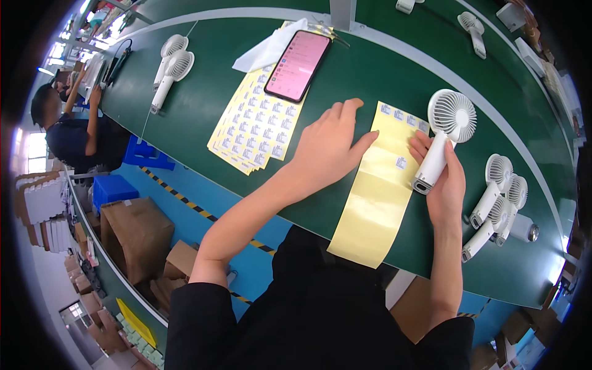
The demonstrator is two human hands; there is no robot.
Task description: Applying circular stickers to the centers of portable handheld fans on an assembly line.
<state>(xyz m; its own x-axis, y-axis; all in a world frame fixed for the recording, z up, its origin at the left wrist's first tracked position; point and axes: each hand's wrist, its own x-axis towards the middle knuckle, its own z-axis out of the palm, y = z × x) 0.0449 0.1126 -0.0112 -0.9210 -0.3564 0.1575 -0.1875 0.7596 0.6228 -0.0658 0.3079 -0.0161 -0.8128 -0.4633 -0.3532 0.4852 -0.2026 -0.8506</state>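
Note:
My right hand (445,191) is wrapped round the handle of a white handheld fan (437,159), its round grille head pointing away from me. Beneath the fan's handle lies a yellow label backing sheet (375,203). A row of small printed labels runs along its far end, and one single label (401,163) sits further down; the near part is bare. My left hand (330,139) hovers by the sheet's left edge, thumb and fingers apart, holding nothing that I can see. Whether its thumb touches the sheet I cannot tell.
Left of centre are stacked label sheets (254,120), a phone (299,65) with a lit screen and white paper (262,54). More fans lie far left (166,80) and at right (487,216), near a metallic can (525,228). A person (74,132) sits at far left.

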